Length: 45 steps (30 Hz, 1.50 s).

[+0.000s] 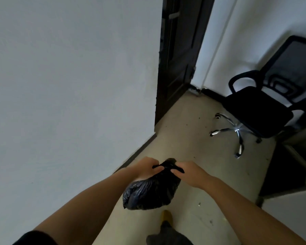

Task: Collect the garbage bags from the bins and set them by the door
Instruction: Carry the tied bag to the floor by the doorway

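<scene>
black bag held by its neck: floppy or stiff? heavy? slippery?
Likely floppy: the black garbage bag sags into a crinkled bulge below the left hand and right hand gripping its gathered top. Probably light, being small and only partly full. Its glossy film may be slippery.

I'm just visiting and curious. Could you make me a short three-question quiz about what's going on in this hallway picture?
1. True or false: only one hand grips the black garbage bag.
2. What stands on the floor to the right of the dark door?
A. a bin
B. an office chair
C. a ladder
3. Fill in: the bag is held in the air above the ____.

Key
1. False: the left hand and the right hand both pinch its gathered top.
2. B, the office chair.
3. floor.
</scene>
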Tool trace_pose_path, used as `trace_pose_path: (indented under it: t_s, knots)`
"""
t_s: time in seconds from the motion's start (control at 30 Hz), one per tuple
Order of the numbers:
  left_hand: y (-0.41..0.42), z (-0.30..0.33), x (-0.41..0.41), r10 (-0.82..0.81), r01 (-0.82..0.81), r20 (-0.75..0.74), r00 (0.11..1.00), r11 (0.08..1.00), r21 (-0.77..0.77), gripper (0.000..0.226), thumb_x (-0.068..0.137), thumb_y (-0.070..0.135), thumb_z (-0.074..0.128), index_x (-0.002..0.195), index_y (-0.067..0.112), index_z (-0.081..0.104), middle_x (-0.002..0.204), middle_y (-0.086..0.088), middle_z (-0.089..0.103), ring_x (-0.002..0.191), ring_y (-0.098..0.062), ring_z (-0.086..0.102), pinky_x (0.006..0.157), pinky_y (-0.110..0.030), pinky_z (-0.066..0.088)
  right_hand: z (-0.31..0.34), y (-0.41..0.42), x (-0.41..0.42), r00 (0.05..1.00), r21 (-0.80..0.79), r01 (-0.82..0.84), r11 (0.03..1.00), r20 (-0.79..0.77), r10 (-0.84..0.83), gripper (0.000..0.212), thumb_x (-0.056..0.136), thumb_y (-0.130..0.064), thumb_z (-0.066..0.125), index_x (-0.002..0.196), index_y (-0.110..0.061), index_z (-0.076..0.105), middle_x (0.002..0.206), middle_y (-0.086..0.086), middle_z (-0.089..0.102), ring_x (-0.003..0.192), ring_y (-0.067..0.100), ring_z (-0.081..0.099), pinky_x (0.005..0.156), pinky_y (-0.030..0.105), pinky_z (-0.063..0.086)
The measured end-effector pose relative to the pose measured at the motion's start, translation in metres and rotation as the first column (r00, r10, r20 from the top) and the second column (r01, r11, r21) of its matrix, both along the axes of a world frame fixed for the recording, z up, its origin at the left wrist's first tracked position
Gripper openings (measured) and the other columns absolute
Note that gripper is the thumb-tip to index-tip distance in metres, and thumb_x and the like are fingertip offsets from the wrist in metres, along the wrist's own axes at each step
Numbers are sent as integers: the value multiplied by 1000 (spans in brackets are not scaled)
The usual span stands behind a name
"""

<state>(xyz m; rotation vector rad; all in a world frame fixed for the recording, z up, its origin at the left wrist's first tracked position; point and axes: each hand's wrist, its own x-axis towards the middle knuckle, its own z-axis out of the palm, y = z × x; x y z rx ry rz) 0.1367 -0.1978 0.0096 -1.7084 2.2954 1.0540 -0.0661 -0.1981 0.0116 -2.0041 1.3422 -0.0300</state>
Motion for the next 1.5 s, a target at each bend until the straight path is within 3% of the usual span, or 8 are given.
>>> trace_pose_path:
  t_s: [0.27, 0.43, 0.67, 0.87, 1.1, 1.23, 1.37, 1.5]
  knots:
    - [-102, -59, 6, 193, -192, -20, 981, 980, 55, 32, 97, 35, 41, 109, 12, 60, 104, -8, 65, 96, -23, 60, 86, -37, 48, -40, -115, 20, 995, 17, -96, 995, 43, 95, 30, 98, -33, 41, 69, -25, 41, 65, -6, 46, 59, 5, 46, 54, 18, 35]
    - [-178, -135, 41, 67, -71, 69, 995, 995, 67, 26, 93, 32, 47, 113, 19, 59, 119, -3, 59, 111, -20, 56, 97, -38, 47, -128, -177, 64, 997, 2, -63, 998, 48, 62, 33, 98, -31, 41, 67, -22, 39, 59, -8, 43, 54, 5, 43, 51, 20, 32]
    - [-260, -220, 127, -194, 394, 667, 720, 905, -163, 38, 98, 27, 36, 133, 17, 47, 137, -8, 48, 131, -24, 41, 116, -43, 20, -278, -233, 108, 994, -21, -86, 996, 58, 87, 31, 98, -28, 42, 70, -16, 44, 58, -6, 43, 53, 10, 44, 50, 20, 32]
    - [-269, -248, 202, -247, 755, 827, 505, 591, -285, 21, 76, 7, 46, 68, 10, 66, 75, -9, 63, 86, -32, 63, 109, -44, 34, -396, -246, 120, 992, -4, -117, 993, -43, 117, 42, 99, -28, 40, 61, -24, 24, 55, -5, 33, 47, 7, 31, 46, 24, 24]
    - [-273, -261, 209, -204, 805, 829, 522, 441, -398, 21, 74, 0, 48, 60, 10, 59, 68, -8, 58, 77, -30, 60, 108, -43, 35, -491, -240, 124, 956, 50, -162, 986, -239, 169, 29, 101, -33, 31, 78, -17, 35, 61, -8, 33, 50, 5, 31, 58, 27, 31]
    - [-274, -258, 208, -221, 792, 816, 535, 469, -392, 19, 75, 3, 49, 60, 10, 60, 68, -7, 58, 78, -31, 60, 107, -43, 36, -491, -239, 123, 936, 75, -187, 979, -288, 201, 31, 101, -34, 30, 73, -22, 34, 68, -8, 34, 60, 10, 41, 61, 27, 32]
    - [-272, -243, 198, -230, 714, 769, 596, 591, -377, 22, 76, 15, 47, 66, 11, 67, 71, -6, 62, 79, -30, 62, 101, -39, 38, -442, -255, 112, 940, 54, -194, 979, -275, 202, 29, 99, -34, 38, 113, -11, 49, 106, 2, 48, 106, 23, 51, 75, 28, 39]
    - [-258, -211, 162, -190, 486, 776, 601, 858, -167, 33, 96, 27, 38, 122, 14, 56, 122, -8, 56, 120, -26, 48, 110, -38, 32, -353, -274, 100, 911, 79, -259, 963, -312, 270, 33, 98, -30, 42, 126, -14, 48, 129, 5, 48, 118, 23, 47, 92, 33, 43]
